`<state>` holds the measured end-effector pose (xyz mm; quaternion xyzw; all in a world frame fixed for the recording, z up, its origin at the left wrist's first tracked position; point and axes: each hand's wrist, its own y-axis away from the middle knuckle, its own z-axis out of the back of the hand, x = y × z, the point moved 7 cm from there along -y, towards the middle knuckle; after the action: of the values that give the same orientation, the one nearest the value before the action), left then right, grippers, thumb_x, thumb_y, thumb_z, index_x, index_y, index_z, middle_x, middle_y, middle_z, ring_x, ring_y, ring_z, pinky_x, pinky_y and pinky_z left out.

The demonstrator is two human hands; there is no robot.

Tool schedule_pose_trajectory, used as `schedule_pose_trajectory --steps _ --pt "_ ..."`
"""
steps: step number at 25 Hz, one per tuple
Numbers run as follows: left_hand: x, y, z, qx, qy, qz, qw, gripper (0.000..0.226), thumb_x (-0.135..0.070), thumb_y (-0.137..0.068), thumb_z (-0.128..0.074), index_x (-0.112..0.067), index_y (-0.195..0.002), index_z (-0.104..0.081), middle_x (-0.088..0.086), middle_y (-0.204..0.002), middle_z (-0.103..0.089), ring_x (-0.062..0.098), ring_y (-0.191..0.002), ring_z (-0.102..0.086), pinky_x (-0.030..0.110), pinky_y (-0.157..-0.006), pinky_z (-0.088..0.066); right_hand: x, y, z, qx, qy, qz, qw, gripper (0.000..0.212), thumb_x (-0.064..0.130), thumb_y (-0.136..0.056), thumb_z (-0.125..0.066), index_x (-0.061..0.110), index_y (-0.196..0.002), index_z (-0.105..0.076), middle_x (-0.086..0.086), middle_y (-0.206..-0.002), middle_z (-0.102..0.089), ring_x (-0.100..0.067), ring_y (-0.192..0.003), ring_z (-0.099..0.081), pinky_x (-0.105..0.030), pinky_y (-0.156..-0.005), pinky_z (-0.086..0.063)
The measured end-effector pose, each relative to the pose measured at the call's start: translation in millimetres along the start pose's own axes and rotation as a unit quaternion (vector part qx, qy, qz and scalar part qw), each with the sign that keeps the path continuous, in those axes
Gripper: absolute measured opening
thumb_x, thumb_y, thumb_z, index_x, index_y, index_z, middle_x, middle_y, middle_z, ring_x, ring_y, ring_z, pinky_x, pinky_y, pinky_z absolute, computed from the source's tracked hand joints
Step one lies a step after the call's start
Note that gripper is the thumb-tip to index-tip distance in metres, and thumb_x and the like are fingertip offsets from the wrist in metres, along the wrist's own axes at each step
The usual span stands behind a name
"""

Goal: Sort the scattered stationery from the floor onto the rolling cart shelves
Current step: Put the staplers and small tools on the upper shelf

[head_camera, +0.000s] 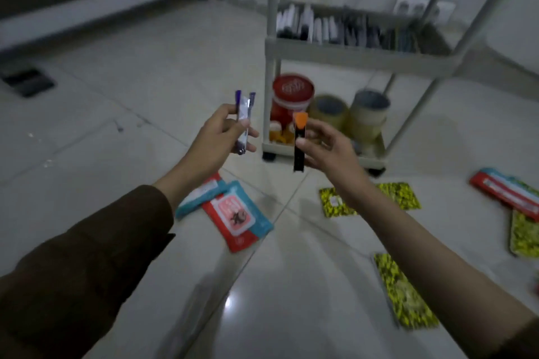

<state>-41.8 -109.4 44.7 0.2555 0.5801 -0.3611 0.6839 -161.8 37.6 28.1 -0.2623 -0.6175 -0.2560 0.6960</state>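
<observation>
left hand (221, 132) pinching upright purple-capped packet (243, 122), right hand (328, 146) pinching upright orange-tipped black stick (299, 144)

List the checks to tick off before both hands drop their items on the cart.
1. Left hand grips the purple pack: ok.
2. Right hand pinches the black stick: ok.
3. Cart in front of both hands: ok.
4. Room on the middle shelf among the pens: cannot tell, blurred.
5. Floor sorted: not ok, red packs and yellow packs lie there.
</observation>
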Motion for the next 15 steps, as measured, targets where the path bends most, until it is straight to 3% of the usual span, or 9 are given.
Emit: schedule_pose_trajectory --steps 4,7,10,13,15 --pt "-108 -33 -15 -0.047 0.003 -0.09 0.995 0.013 -0.025 -0.1 -0.037 -0.022 -0.102 -0.049 -0.004 -0.076 -0.053 0.003 -0.05 -0.046 0.015 -0.047 -0.037 126 -42 14 -0.009 -0.02 0.181 0.983 0.034 0.018 -0.089 -0.059 0.021 -0.123 -0.052 0.012 -0.102 -0.06 -0.004 -0.097 -0.061 -0.021 -0.082 -0.053" --pt "-181 -55 -27 -0.083 0.012 -0.142 0.986 0.018 -0.03 -0.1 -0.034 -0.024 -0.116 -0.039 -0.007 -0.081 -0.051 -0.003 -0.056 -0.048 0.01 -0.049 -0.039 204 -53 29 0.001 0.019 0.289 0.957 0.04 0.015 -0.089 -0.06 0.02 -0.127 -0.049 0.003 -0.11 -0.061 -0.009 -0.1 -0.062 -0.031 -0.087 -0.054" --pt "-250 -69 -32 -0.093 0.012 -0.235 0.967 0.023 -0.015 -0.1 -0.033 -0.027 -0.118 -0.025 -0.004 -0.091 -0.056 0.0 -0.07 -0.058 0.009 -0.057 -0.044 269 -56 45 0.011 0.071 0.391 0.918 0.041 0.016 -0.086 -0.064 0.03 -0.119 -0.044 0.004 -0.104 -0.063 -0.008 -0.091 -0.064 -0.025 -0.073 -0.057" --pt "-304 -79 -34 -0.11 -0.034 -0.324 0.939 0.031 -0.003 -0.097 -0.031 -0.027 -0.115 -0.027 -0.006 -0.079 -0.052 -0.001 -0.055 -0.05 0.012 -0.052 -0.04 326 -58 65 -0.027 0.125 0.488 0.863 0.037 0.016 -0.087 -0.063 0.038 -0.1 -0.036 0.021 -0.093 -0.059 -0.001 -0.079 -0.063 -0.02 -0.063 -0.055" --pt "-332 -91 -34 -0.134 -0.095 -0.341 0.925 0.03 -0.006 -0.097 -0.032 -0.027 -0.118 -0.028 -0.002 -0.082 -0.051 0.001 -0.055 -0.046 0.014 -0.049 -0.038 356 -72 83 -0.089 0.163 0.522 0.832 0.031 0.017 -0.089 -0.06 0.036 -0.097 -0.038 0.019 -0.089 -0.056 -0.005 -0.075 -0.06 -0.022 -0.061 -0.054"
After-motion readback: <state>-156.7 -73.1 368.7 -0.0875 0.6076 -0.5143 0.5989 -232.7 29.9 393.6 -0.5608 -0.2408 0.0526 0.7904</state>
